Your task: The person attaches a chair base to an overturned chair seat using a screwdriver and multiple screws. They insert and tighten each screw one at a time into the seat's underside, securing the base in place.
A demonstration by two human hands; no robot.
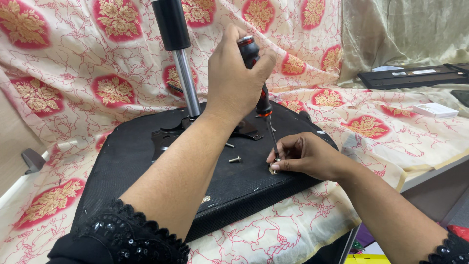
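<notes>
Presently mid-fastening: left hand (233, 80) closed round screwdriver (259, 93) handle, right hand (305, 156) pinching its tip on small bracket (272, 169) near upturned chair seat (146, 166) edge; one loose screw (235, 159) unplaced beside metal post (185, 78).

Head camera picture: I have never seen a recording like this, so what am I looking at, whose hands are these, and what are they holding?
There is one picture, taken by a camera worn on a person's head, looking down at their own two bare hands. The left hand grips the red and black handle of a screwdriver, held upright. The right hand pinches its tip near a small metal piece. Both work over the black underside of a chair seat, whose gas-lift column sticks up. A loose screw lies on the seat. The seat rests on a flowered cloth covering a table.
</notes>
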